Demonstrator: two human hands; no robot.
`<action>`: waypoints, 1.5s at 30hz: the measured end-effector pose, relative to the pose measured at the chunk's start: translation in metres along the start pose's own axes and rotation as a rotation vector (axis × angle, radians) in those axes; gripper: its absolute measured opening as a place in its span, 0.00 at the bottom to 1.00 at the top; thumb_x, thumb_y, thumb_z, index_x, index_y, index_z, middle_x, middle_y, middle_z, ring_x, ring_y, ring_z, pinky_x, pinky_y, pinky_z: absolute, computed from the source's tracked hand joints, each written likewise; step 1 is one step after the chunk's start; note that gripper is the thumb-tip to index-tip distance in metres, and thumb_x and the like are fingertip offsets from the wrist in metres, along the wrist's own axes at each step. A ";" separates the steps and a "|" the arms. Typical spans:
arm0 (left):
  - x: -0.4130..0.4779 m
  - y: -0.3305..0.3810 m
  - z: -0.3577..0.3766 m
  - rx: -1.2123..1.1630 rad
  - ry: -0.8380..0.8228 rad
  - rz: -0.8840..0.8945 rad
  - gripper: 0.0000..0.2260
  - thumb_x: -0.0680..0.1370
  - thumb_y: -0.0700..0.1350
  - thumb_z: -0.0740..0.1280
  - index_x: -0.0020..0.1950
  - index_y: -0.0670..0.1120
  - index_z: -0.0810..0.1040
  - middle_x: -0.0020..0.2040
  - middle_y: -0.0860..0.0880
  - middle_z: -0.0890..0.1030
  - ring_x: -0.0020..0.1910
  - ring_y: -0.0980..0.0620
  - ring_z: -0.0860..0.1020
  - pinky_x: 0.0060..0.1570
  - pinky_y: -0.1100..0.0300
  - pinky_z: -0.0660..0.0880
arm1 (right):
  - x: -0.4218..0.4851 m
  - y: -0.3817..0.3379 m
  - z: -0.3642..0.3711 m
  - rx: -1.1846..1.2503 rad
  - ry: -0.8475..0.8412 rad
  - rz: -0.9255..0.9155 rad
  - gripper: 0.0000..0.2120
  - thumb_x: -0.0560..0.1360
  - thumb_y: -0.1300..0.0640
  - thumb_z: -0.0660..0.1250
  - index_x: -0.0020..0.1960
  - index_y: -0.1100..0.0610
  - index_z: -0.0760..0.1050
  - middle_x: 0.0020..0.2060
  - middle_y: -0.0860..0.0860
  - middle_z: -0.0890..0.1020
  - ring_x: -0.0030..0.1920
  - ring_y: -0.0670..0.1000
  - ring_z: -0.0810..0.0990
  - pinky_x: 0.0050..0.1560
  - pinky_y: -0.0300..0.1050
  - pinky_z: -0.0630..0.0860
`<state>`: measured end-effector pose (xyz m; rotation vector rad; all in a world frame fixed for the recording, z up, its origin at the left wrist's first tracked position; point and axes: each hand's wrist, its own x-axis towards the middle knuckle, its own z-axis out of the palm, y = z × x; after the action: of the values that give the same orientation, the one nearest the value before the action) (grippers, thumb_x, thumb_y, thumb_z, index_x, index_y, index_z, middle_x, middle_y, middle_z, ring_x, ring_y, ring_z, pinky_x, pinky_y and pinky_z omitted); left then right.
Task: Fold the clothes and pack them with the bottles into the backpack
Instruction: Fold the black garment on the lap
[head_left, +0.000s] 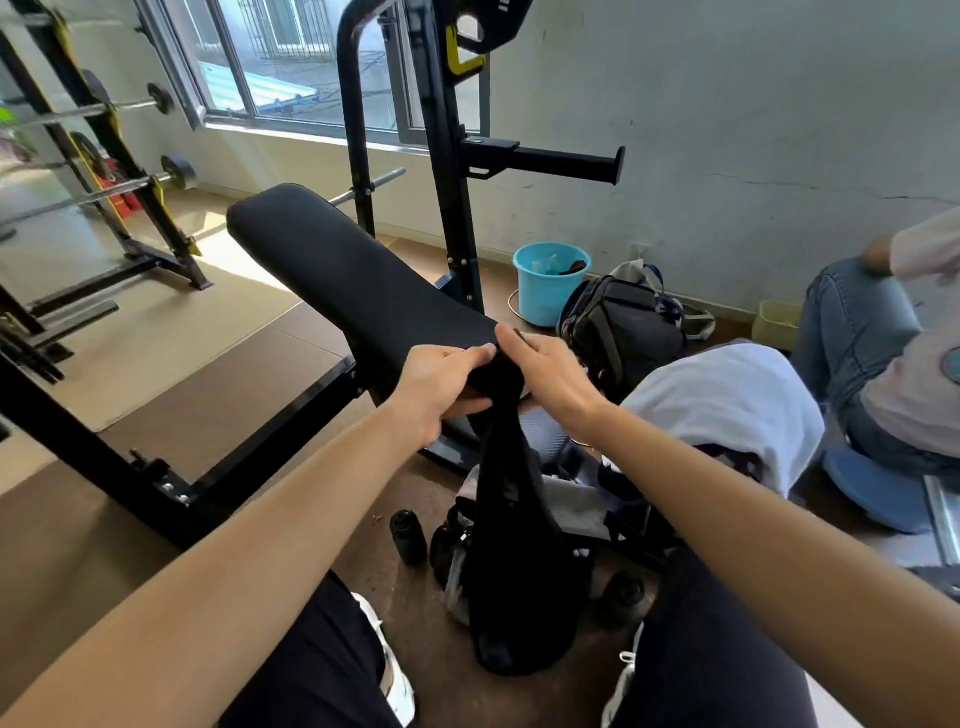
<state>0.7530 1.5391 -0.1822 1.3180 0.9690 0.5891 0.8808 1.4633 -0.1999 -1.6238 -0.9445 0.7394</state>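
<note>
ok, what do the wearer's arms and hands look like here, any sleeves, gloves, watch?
Both forearms are bare right down to the frame edge: no sleeves in view. The left hand and right hand wear no gloves, and no watch, rings or wristbands are visible.

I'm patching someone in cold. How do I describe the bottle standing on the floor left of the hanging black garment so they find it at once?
Start at the long black padded bench and follow it to its near end, where both hands pinch a black garment that hangs to the floor. Just left of that cloth stands a small dark bottle. Unlike the other bottle to the right, it stands upright on open brown floor.
</note>
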 end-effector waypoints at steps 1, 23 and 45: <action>-0.001 0.000 0.000 -0.005 -0.015 -0.006 0.06 0.80 0.43 0.71 0.48 0.42 0.86 0.49 0.44 0.87 0.51 0.47 0.85 0.39 0.57 0.83 | -0.003 0.004 -0.001 -0.020 -0.063 -0.053 0.22 0.78 0.39 0.68 0.54 0.59 0.79 0.47 0.56 0.85 0.48 0.51 0.85 0.48 0.53 0.82; 0.013 -0.090 -0.009 0.579 -0.200 0.057 0.04 0.72 0.45 0.77 0.40 0.51 0.83 0.34 0.50 0.84 0.35 0.50 0.81 0.45 0.53 0.83 | -0.027 0.050 -0.041 -0.090 -0.313 -0.200 0.09 0.76 0.73 0.65 0.50 0.64 0.81 0.41 0.53 0.81 0.45 0.48 0.78 0.50 0.45 0.74; 0.051 -0.018 -0.082 0.600 -0.448 -0.155 0.13 0.80 0.30 0.65 0.56 0.43 0.85 0.51 0.42 0.87 0.49 0.49 0.87 0.44 0.62 0.83 | -0.023 0.048 -0.068 -0.302 -0.226 -0.219 0.09 0.75 0.59 0.76 0.48 0.63 0.79 0.38 0.56 0.81 0.41 0.47 0.79 0.46 0.45 0.76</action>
<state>0.7065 1.6212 -0.2100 1.7830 0.8874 -0.1423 0.9368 1.4053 -0.2304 -1.6816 -1.4287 0.6600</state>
